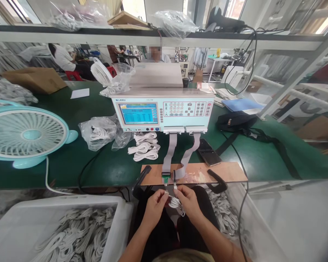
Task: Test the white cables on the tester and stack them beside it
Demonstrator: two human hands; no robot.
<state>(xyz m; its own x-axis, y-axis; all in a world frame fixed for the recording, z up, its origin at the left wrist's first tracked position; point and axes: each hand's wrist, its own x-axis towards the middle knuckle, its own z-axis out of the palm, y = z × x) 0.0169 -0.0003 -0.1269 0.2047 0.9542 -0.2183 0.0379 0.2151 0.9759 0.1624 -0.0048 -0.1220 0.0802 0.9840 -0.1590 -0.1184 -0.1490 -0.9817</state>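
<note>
Between my hands hangs a small coiled white cable (176, 205). My left hand (156, 203) pinches one end of it, just below the small green circuit board (166, 179) at the board's front edge. The fingers of my right hand (189, 201) close on the cable's other end, a white plug (175, 185) that meets the right-hand connector, though I cannot tell if it is fully seated. Two grey ribbon cables (170, 153) run from these connectors up to the white tester (164, 112), whose blue screen (139, 115) is lit.
Coiled white cables (144, 147) lie left of the ribbons; a phone (208, 152) lies right. Clamps (218, 181) hold the wooden strip (205, 174). A fan (30, 133) stands left. White bins (120, 214) of cables flank my legs. A black cord (243, 203) hangs near my right arm.
</note>
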